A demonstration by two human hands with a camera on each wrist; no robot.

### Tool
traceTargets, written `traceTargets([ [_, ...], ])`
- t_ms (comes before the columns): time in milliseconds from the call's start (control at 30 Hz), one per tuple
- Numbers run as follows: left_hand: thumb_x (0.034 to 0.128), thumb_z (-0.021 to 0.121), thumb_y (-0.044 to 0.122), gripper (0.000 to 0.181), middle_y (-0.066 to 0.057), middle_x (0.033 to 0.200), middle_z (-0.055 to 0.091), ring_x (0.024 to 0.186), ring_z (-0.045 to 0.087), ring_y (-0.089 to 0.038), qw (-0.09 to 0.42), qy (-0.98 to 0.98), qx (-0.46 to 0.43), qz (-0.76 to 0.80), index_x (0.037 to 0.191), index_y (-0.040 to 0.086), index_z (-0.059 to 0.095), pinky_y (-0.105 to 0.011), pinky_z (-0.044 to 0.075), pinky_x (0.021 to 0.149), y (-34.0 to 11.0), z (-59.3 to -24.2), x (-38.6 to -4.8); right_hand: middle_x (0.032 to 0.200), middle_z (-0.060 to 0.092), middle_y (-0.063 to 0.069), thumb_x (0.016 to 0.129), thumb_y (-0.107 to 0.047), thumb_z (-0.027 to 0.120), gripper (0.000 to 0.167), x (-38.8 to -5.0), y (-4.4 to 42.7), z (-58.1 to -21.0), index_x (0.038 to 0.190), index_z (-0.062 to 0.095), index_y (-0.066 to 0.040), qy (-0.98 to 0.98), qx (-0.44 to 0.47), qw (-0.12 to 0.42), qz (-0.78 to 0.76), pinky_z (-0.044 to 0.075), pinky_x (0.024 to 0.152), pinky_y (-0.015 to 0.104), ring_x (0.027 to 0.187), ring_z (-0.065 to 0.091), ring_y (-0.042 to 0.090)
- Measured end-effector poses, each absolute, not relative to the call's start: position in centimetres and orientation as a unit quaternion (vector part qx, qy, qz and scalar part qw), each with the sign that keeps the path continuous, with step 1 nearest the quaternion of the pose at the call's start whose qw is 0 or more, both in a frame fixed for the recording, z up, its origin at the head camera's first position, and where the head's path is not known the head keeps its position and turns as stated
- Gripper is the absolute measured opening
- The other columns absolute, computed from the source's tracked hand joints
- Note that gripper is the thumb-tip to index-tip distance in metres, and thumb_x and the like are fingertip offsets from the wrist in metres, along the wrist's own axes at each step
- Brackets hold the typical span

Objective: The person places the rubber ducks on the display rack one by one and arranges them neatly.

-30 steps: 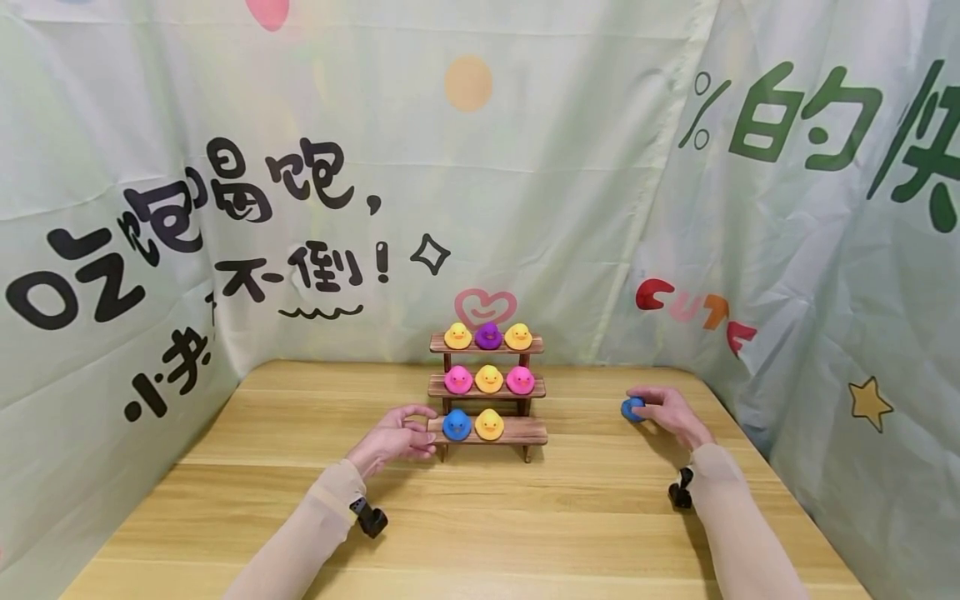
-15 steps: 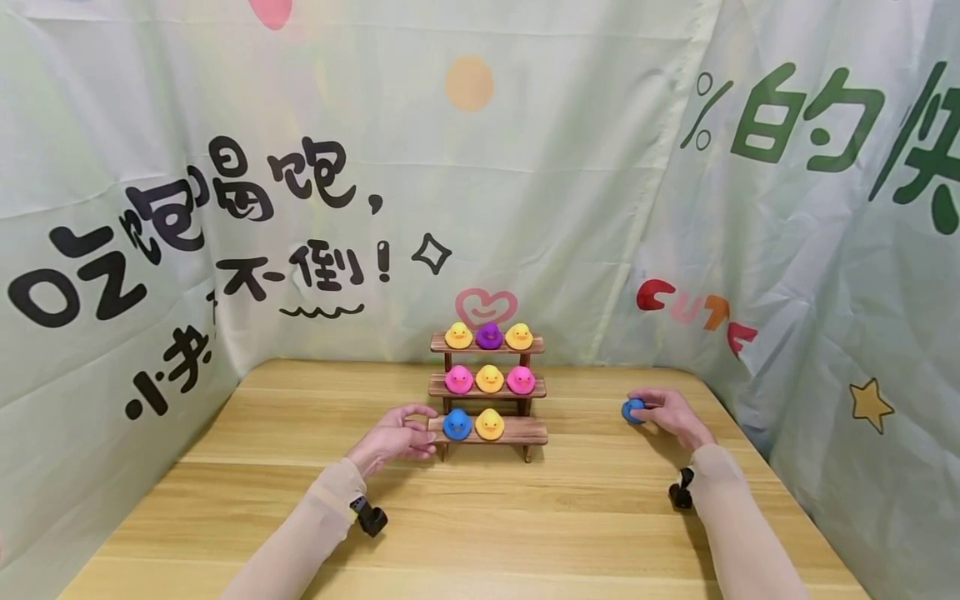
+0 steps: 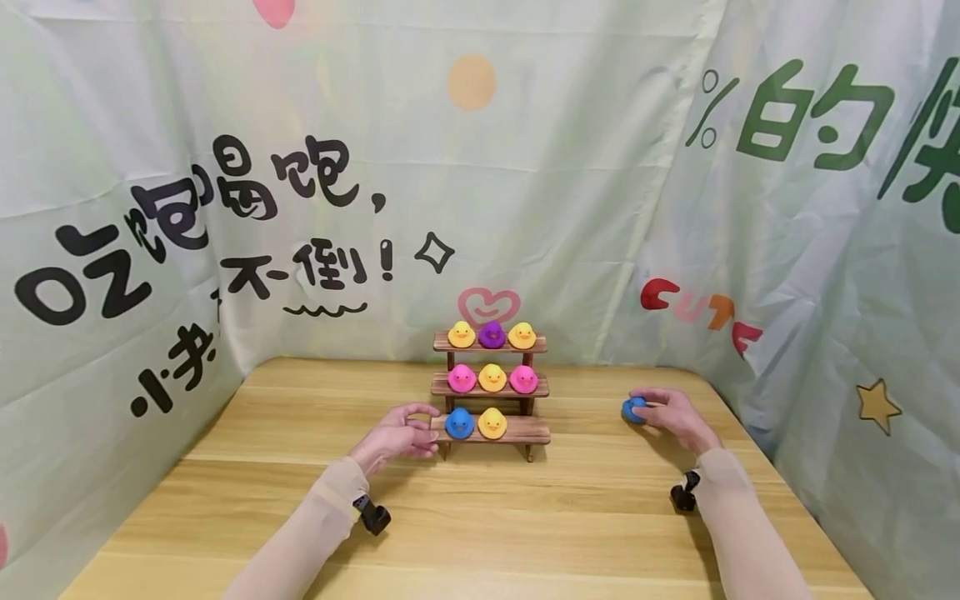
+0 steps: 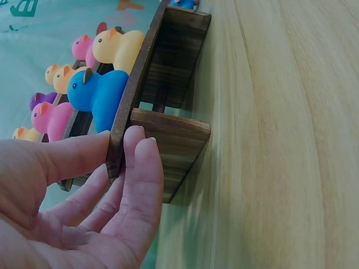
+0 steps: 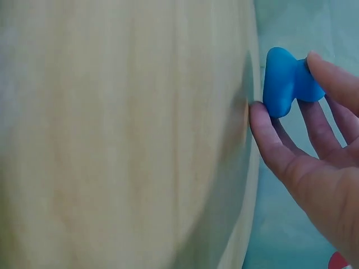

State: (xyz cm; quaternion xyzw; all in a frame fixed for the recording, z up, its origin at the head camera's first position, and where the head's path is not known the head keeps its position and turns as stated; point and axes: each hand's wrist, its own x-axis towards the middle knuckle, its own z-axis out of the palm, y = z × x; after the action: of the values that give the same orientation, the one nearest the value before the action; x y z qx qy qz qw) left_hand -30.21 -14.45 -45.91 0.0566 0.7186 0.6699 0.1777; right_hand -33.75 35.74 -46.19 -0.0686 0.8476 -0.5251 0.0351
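Observation:
At its left end, the lowest board of a three-tier wooden display stand (image 3: 517,430) is pinched by my left hand (image 3: 393,435), thumb on the upper face and fingers below, as the left wrist view shows. A blue rubber duck (image 4: 98,98) sits beside my thumb, with a yellow duck (image 3: 492,423) to its right. Over to the right, my right hand (image 3: 672,415) grips another blue duck (image 5: 282,83) between thumb and fingers, close to the tabletop. Its fingertips lie at the table surface; whether the duck itself touches the wood I cannot tell.
Pink ducks (image 3: 461,378) flank a yellow one on the middle tier. On the top tier, a purple duck (image 3: 492,335) stands between two yellow ones. The wooden table (image 3: 570,525) has a printed cloth (image 3: 570,208) behind it and along both sides.
The head view has shifted slightly, moving the scene a little to the right in the picture. Both hands keep their holds on the stand and the blue duck.

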Motion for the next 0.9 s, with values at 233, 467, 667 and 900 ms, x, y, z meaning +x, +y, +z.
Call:
traceTargets([
  [233, 0.0888, 0.062, -0.007, 0.046, -0.017, 0.102, 0.061, 0.08, 0.069, -0.025, 0.178, 0.721, 0.056, 0.667, 0.133, 0.002, 0.049, -0.037, 0.063, 0.078, -14.3, -46.0, -30.3, 0.135, 0.05, 0.034, 0.098, -0.01, 0.06, 0.052, -33.8, 35.3, -46.1, 0.139, 0.04, 0.015, 0.819, -0.079, 0.066, -0.565, 0.061, 0.088, 0.033, 0.098, 0.066, 0.008],
  [467, 0.0885, 0.062, -0.007, 0.047, -0.016, 0.1, 0.061, 0.078, 0.068, -0.024, 0.182, 0.718, 0.053, 0.669, 0.133, 0.002, 0.05, -0.036, 0.064, 0.077, -14.2, -46.3, -30.3, 0.131, 0.055, 0.03, 0.097, -0.012, 0.061, 0.052, -33.7, 34.3, -46.0, 0.138, 0.043, 0.014, 0.809, -0.094, 0.097, -0.572, 0.061, 0.089, 0.035, 0.098, 0.067, 0.009],
  [667, 0.0891, 0.062, -0.007, 0.047, -0.015, 0.098, 0.061, 0.078, 0.068, -0.022, 0.183, 0.718, 0.054, 0.67, 0.133, 0.001, 0.049, -0.035, 0.064, 0.076, -14.3, -46.4, -30.4, 0.132, 0.054, 0.031, 0.095, -0.014, 0.065, 0.053, -33.5, 32.8, -45.6, 0.138, 0.046, 0.012, 0.817, -0.11, 0.091, -0.558, 0.059, 0.092, 0.04, 0.1, 0.066, 0.013],
  [900, 0.0897, 0.061, -0.007, 0.046, -0.015, 0.098, 0.06, 0.078, 0.068, -0.022, 0.183, 0.715, 0.054, 0.672, 0.133, 0.001, 0.048, -0.033, 0.063, 0.076, -14.5, -46.0, -30.4, 0.128, 0.061, 0.025, 0.092, -0.019, 0.07, 0.051, -33.5, 30.6, -44.8, 0.135, 0.054, 0.004, 0.841, -0.136, 0.061, -0.521, 0.06, 0.088, 0.031, 0.102, 0.064, 0.011],
])
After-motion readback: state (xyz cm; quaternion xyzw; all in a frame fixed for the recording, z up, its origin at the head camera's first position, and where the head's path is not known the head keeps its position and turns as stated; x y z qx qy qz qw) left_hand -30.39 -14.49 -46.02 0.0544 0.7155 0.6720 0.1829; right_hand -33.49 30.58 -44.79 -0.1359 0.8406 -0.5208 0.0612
